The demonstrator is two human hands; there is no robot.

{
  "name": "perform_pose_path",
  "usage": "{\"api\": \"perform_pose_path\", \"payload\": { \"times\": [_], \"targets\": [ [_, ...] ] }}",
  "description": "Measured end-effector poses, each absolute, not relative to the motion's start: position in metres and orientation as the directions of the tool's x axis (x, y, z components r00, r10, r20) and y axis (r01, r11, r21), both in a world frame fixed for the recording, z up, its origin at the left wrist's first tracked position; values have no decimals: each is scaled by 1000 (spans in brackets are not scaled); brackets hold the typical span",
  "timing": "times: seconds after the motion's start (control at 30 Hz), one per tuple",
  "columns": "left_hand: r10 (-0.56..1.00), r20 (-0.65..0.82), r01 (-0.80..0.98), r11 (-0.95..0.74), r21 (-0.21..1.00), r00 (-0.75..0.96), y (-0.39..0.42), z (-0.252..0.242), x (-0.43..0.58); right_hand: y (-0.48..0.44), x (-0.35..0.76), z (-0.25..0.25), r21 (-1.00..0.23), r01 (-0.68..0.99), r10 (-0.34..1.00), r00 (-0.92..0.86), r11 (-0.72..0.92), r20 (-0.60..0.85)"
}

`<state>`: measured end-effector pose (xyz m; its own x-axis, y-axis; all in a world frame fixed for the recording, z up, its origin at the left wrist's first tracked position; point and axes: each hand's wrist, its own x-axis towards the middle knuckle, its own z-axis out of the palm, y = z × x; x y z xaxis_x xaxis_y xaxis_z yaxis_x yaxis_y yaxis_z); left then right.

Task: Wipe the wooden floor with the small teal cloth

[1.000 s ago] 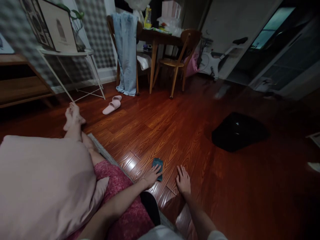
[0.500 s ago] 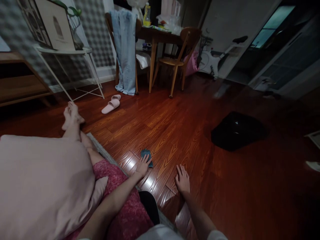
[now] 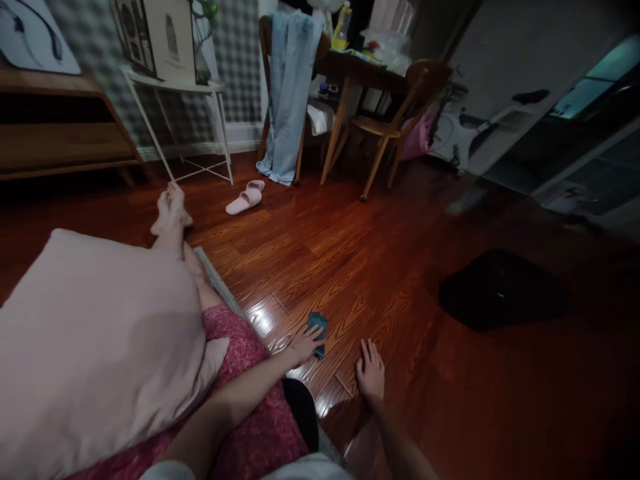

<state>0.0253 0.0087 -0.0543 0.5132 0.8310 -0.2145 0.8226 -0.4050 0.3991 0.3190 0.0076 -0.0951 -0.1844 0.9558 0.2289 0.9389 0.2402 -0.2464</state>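
A dark teal, oblong cloth (image 3: pixel 316 320) lies under the left hand (image 3: pixel 304 345), fingers (image 3: pixel 315 331) unclenched like those of the right hand (image 3: pixel 371 373).

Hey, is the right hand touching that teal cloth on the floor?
Apart. The head view shows a strip of wooden floor between the right hand and the teal cloth, which lies under the left hand.

The head camera looks forward and down over the near left hand (image 3: pixel 303 346) and right hand (image 3: pixel 371 375). It reaches the far table (image 3: pixel 365 69).
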Motion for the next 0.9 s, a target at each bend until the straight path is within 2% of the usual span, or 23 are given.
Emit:
{"api": "perform_pose_path", "payload": {
  "times": [0.1, 0.23, 0.33, 0.43, 0.63, 0.9],
  "targets": [
    [885, -236, 878, -298, 375, 401, 17, -49, 13, 7, 318, -92, -241, 942, 957, -181, 235, 225],
    [957, -185, 924, -148, 353, 224, 27, -49, -7, 5, 318, -88, -236, 944, 959, -181, 232, 219],
    [969, -182, 935, -94, 342, 164, 26, -53, -12, 4, 319, -89, -231, 943, 957, -190, 240, 220],
    [961, -182, 927, -134, 352, 208, 20, -60, -2, 4, 320, -90, -225, 944, 956, -192, 242, 221],
    [896, -159, 843, -313, 437, 415, 10, -68, 24, 4, 320, -88, -231, 945, 961, -187, 232, 203],
    [885, -159, 833, -331, 444, 437, 12, -67, 19, 5, 320, -89, -228, 946, 962, -186, 230, 199]
  ]
}}
